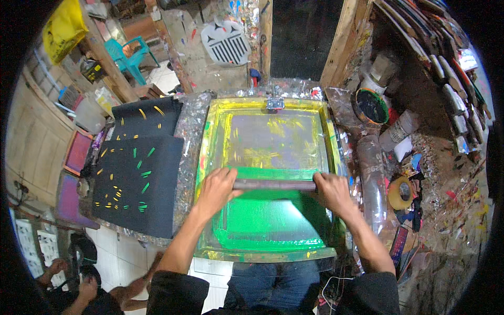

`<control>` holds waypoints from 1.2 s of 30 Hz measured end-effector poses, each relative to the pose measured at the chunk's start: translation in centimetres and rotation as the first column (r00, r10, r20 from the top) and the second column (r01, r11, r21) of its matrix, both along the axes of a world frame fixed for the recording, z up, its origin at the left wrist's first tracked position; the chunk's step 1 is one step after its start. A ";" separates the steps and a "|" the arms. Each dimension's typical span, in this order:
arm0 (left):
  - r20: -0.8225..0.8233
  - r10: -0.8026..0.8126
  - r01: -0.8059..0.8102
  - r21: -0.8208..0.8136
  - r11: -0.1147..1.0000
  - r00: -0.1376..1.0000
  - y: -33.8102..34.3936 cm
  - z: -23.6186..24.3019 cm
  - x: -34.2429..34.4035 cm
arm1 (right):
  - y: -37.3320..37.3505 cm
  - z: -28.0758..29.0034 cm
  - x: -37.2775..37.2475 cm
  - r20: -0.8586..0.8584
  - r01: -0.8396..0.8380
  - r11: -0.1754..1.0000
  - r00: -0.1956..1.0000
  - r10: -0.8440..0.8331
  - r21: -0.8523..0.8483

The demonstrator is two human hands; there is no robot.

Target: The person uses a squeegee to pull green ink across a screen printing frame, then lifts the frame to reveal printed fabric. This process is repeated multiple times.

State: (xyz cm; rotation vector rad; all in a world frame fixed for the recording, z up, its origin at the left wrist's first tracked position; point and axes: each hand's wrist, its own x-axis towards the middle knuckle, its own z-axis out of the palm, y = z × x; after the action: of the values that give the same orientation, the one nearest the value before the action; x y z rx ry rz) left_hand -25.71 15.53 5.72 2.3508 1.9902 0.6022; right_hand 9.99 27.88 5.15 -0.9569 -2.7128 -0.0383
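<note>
A screen-printing frame [205, 147] with yellow-stained borders lies on a paint-spattered table, its mesh smeared green on the lower half and yellow higher up. My left hand [217, 186] is closed on the left end of a brown-grey squeegee [273, 184], and my right hand [332, 191] grips its right end. The squeegee lies crosswise over the green ink [262, 220]. A metal clamp [275, 104] sits on the frame's back edge. Left of the frame, dark fabric sheets [136, 186] carry scattered yellow and green marks.
At right are an ink bucket [370, 105], a tape roll [400, 192], a clear cylinder [371, 184] and stacked boards [446, 73]. A teal chair [126, 55] and purple screens [79, 194] are on the left. Another person's hands and legs [84, 291] show at lower left.
</note>
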 end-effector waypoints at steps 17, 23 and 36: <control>0.004 0.023 -0.023 0.004 1.000 1.000 -1.1 -0.5 0.7 | -1.8 0.0 -0.4 -0.052 0.000 0.999 0.999 -0.002 -0.048; 0.062 -0.020 0.030 -0.163 0.986 0.998 -9.1 0.3 2.4 | -10.2 2.0 2.5 0.072 -0.004 0.968 0.997 0.023 -0.250; 0.006 0.051 -0.051 -0.002 0.999 0.999 -1.4 -0.8 0.7 | -2.1 0.8 -0.8 -0.067 -0.030 0.993 0.997 0.023 -0.113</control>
State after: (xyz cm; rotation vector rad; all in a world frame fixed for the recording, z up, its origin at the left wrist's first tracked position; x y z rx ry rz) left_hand -25.00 14.15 4.95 2.3012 2.0527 0.6078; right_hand 9.15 25.78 5.92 -0.9354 -2.6908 0.1520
